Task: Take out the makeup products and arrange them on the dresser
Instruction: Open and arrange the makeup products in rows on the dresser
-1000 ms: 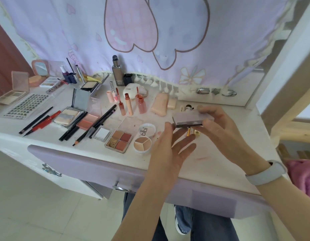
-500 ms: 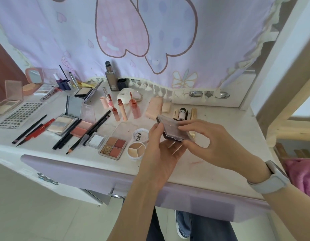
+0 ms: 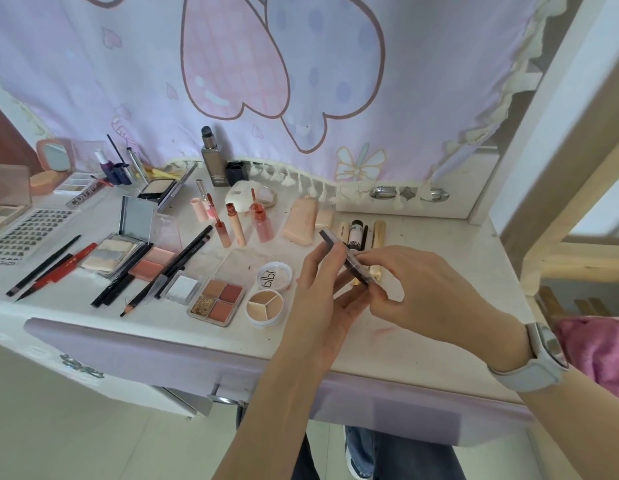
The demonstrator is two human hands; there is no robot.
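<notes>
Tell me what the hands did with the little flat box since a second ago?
The small compact got turned: a second ago it was held flat, now it is tipped up on edge above the dresser. The left hand, open beside it before, now holds it with its fingers. The right hand kept its grip throughout. The makeup laid out on the dresser stayed where it was.
</notes>
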